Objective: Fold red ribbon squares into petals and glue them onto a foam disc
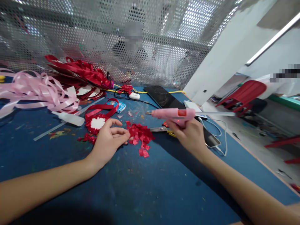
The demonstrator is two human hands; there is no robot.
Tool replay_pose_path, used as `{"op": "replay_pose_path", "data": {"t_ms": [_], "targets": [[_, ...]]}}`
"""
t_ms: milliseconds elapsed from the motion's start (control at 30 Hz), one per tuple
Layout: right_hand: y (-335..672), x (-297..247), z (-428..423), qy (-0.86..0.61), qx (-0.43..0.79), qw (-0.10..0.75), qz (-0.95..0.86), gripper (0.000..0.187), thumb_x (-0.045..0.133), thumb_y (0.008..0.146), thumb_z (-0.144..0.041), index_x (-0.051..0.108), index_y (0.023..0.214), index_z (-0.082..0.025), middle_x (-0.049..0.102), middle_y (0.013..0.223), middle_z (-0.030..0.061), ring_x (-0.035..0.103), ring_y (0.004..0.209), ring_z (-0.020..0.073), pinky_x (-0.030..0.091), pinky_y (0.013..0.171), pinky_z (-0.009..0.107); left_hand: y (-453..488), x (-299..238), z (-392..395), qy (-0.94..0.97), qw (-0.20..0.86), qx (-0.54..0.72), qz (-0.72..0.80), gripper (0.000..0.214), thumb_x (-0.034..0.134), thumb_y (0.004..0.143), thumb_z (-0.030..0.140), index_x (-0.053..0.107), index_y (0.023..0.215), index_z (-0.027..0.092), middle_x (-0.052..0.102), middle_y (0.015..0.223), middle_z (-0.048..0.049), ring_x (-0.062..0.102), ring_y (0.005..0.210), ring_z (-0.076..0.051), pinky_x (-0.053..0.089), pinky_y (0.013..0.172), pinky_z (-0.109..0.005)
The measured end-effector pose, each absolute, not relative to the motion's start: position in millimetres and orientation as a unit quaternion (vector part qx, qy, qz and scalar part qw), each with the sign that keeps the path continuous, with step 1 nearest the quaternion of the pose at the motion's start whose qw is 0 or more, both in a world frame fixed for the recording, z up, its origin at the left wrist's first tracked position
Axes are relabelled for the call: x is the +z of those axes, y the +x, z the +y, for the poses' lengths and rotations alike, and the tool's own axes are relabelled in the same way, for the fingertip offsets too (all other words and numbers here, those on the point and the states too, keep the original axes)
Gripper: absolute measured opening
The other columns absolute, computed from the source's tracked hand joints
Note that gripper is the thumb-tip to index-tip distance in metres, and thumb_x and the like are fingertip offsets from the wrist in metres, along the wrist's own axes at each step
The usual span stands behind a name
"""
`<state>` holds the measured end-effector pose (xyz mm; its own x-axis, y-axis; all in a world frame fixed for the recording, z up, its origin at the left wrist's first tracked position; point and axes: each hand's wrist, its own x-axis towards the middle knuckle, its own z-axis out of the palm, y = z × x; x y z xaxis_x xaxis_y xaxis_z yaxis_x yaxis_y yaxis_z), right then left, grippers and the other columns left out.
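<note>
My right hand (pixel 191 134) is wrapped round a pink hot glue gun (pixel 173 114), raised over the table with its nozzle pointing left and a clear glue stick (pixel 215 113) sticking out of its back. My left hand (pixel 112 134) is closed in a pinch at the left edge of a heap of small red cut pieces (pixel 142 132); whatever lies between its fingertips is hidden. Just behind this hand lies a round white disc (pixel 97 122) edged in red, with a red ribbon loop (pixel 103 107) attached. Scissors (pixel 160 129) with yellow handles lie partly behind the glue gun.
Pink ribbon (pixel 39 90), red ribbon (pixel 82 70), a white bottle (pixel 71 119) and a glue stick (pixel 51 131) lie to the left. A small blue box (pixel 120 107) sits mid-table. Rightward are a black device (pixel 164 98), a phone (pixel 212 139) and white cables (pixel 226 137). Perforated metal (pixel 93 37) stands behind.
</note>
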<state>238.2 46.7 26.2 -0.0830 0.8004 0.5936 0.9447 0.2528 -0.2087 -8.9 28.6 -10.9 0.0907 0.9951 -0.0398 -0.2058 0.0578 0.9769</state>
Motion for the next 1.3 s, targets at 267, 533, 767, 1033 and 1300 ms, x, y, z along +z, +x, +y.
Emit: {"op": "replay_pose_path", "data": {"t_ms": [267, 533, 767, 1033, 1300], "targets": [[225.0, 22.3, 21.4, -0.478, -0.27, 0.351, -0.758, 0.018, 0.057, 0.08, -0.034, 0.053, 0.067, -0.022, 0.062, 0.061, 0.0017, 0.06, 0.052, 0.0176, 0.042, 0.048, 0.027, -8.4, -7.7, 29.3, 0.453, 0.578, 0.503, 0.457, 0.035, 0.073, 0.065, 0.017, 0.042, 0.082, 0.021, 0.067, 0.062, 0.0059, 0.064, 0.055, -0.011, 0.051, 0.058, -0.022], [223.7, 21.8, 24.9, -0.387, -0.291, 0.348, -0.803, 0.012, 0.056, 0.08, -0.016, 0.047, 0.076, -0.022, 0.06, 0.064, 0.0009, 0.06, 0.052, 0.0146, 0.044, 0.046, 0.023, -8.0, -6.3, 29.0, 0.458, 0.585, 0.49, 0.457, 0.036, 0.073, 0.065, 0.018, 0.042, 0.083, 0.022, 0.067, 0.062, 0.0048, 0.065, 0.056, -0.012, 0.05, 0.056, -0.022], [221.9, 20.7, 25.3, -0.363, -0.296, 0.337, -0.817, 0.017, 0.059, 0.079, -0.013, 0.044, 0.081, -0.022, 0.059, 0.065, 0.002, 0.06, 0.052, 0.0148, 0.047, 0.048, 0.023, -8.7, -5.8, 28.1, 0.465, 0.579, 0.484, 0.462, 0.036, 0.073, 0.065, 0.018, 0.042, 0.083, 0.022, 0.068, 0.062, 0.0052, 0.063, 0.055, -0.011, 0.049, 0.056, -0.02], [224.2, 18.3, 25.7, -0.366, -0.314, 0.335, -0.809, 0.015, 0.058, 0.08, -0.015, 0.045, 0.081, -0.022, 0.061, 0.066, 0.0005, 0.061, 0.053, 0.014, 0.048, 0.048, 0.022, -9.5, -7.0, 27.5, 0.466, 0.58, 0.488, 0.457, 0.035, 0.073, 0.066, 0.017, 0.042, 0.083, 0.022, 0.067, 0.063, 0.0051, 0.062, 0.055, -0.011, 0.048, 0.056, -0.021], [225.6, 18.4, 24.3, -0.363, -0.309, 0.337, -0.812, 0.01, 0.056, 0.08, -0.016, 0.048, 0.082, -0.021, 0.062, 0.068, 0.0004, 0.061, 0.054, 0.0133, 0.046, 0.046, 0.022, -9.7, -6.1, 27.7, 0.458, 0.58, 0.493, 0.458, 0.035, 0.073, 0.065, 0.017, 0.043, 0.082, 0.022, 0.066, 0.063, 0.0058, 0.063, 0.056, -0.011, 0.049, 0.057, -0.021]]}}
